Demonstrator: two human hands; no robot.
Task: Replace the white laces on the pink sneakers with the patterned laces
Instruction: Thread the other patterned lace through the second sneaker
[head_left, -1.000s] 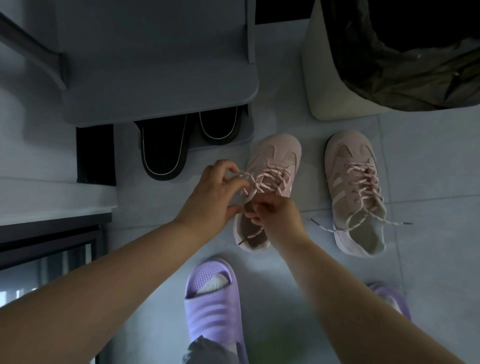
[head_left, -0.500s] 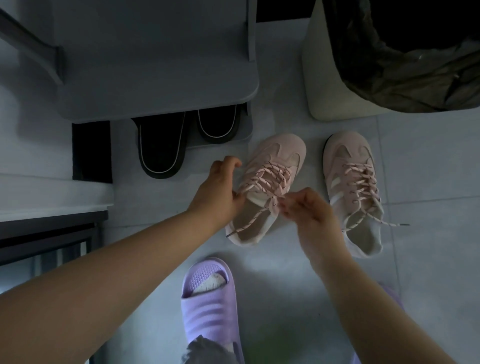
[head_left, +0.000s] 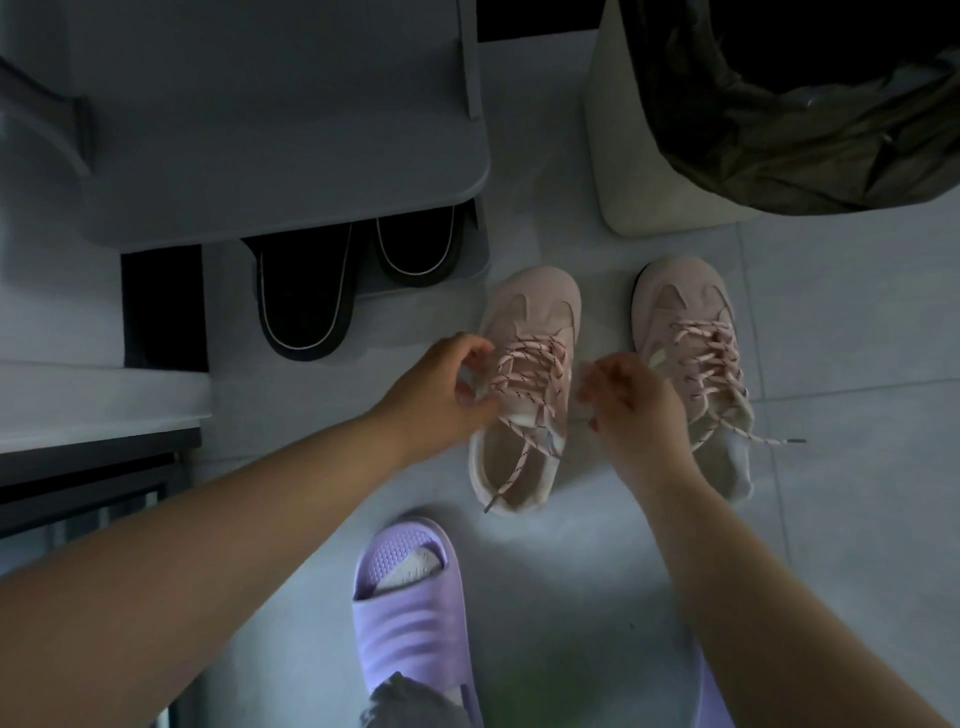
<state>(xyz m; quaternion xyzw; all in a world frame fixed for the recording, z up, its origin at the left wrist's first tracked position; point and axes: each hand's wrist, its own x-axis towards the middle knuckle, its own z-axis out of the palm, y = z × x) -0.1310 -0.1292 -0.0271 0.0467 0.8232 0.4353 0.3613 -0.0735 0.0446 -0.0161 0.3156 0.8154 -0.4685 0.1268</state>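
Past the slipper (head_left: 410, 623), the hands now sit wider apart. The left hand (head_left: 441, 395) grips the side of the left sneaker (head_left: 530, 306) with curled fingers, and the right hand (head_left: 631, 402) curls just beside it, its pinch too blurred to tell. The sneaker lies straighter on the floor (head_left: 571, 571) than before, with the patterned laces (head_left: 530, 374) threaded.

The left forearm (head_left: 218, 545) and right forearm (head_left: 779, 597) are bare. The left foot wears a lilac ridged slide (head_left: 410, 623) over a white sock (head_left: 415, 569), with a grey trouser hem (head_left: 410, 701) at the near edge.
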